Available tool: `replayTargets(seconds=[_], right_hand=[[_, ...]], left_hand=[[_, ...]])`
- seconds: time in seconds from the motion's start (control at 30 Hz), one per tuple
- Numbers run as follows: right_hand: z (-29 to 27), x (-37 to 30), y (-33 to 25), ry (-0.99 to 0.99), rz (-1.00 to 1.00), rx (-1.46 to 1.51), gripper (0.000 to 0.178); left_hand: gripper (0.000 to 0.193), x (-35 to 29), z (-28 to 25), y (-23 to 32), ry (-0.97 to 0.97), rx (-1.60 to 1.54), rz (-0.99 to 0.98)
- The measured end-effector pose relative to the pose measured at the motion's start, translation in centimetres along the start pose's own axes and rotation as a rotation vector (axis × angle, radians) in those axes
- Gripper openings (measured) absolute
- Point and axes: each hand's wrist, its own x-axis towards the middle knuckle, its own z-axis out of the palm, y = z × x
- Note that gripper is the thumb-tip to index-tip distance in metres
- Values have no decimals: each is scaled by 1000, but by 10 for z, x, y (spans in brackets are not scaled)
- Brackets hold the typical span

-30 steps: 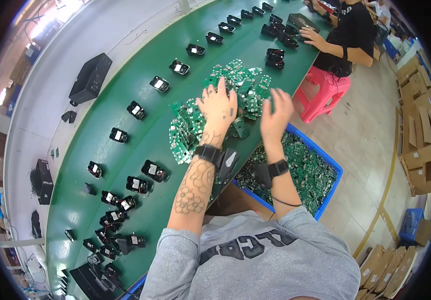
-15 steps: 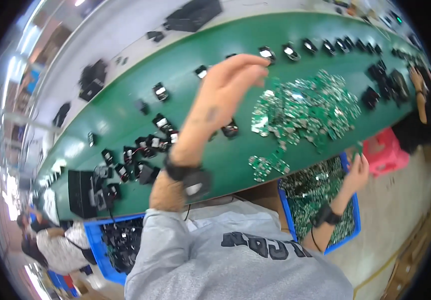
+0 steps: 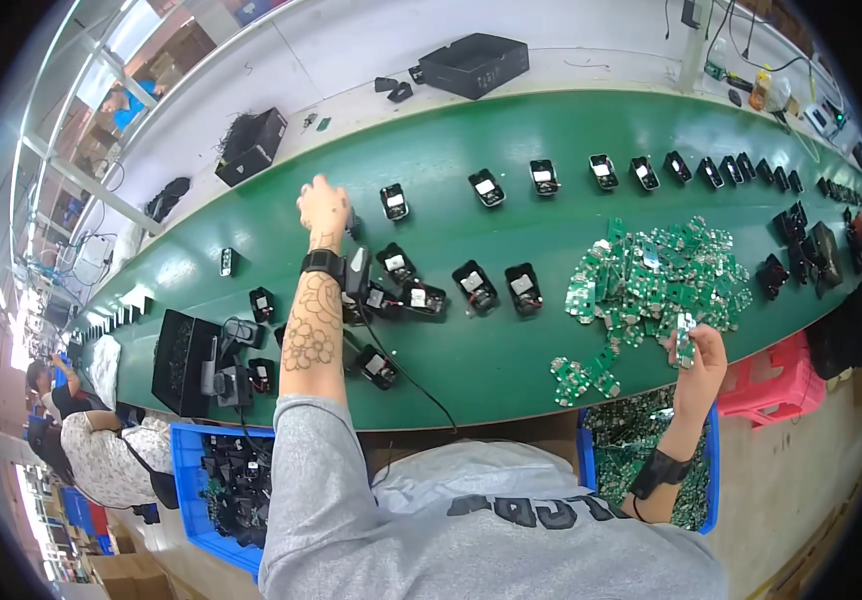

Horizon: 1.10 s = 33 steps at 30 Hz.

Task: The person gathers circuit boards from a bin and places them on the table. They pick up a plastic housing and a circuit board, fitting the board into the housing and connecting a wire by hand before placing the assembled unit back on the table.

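Observation:
My left hand (image 3: 323,207) reaches over the far left part of the green workbench (image 3: 451,385), its bent fingers apart and nothing visible in them. Just right of it stands a small dark block (image 3: 353,223), partly hidden by the hand. An open black case (image 3: 394,202) with a white label inside lies further right. At the near edge of the board pile, my right hand (image 3: 706,358) pinches a narrow green circuit board (image 3: 686,340) upright between thumb and fingers. Behind it spreads a heap of loose green circuit boards (image 3: 651,275).
Open black cases (image 3: 543,178) line the far side; more cases (image 3: 421,297) cluster beside my left forearm. A black box (image 3: 183,362) stands at left. Blue bins (image 3: 191,500) sit below the bench edge on both sides. A pink stool (image 3: 776,385) is at right.
My left hand has swung left, away from the row of cases. My right hand has come up from over the bin to the boards' near edge, holding the circuit board. The view has shifted.

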Motion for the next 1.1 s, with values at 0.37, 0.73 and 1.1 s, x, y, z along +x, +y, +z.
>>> replayTargets(seconds=[0.37, 0.73, 1.1], right_hand=[[90, -40, -8, 48, 180, 128, 11], [138, -100, -24, 188, 178, -112, 28], [172, -44, -33, 58, 199, -114, 19]], left_hand=[[45, 36, 22, -75, -785, -349, 371], [22, 82, 16, -43, -829, 55, 717], [40, 10, 45, 0, -542, -200, 603]])
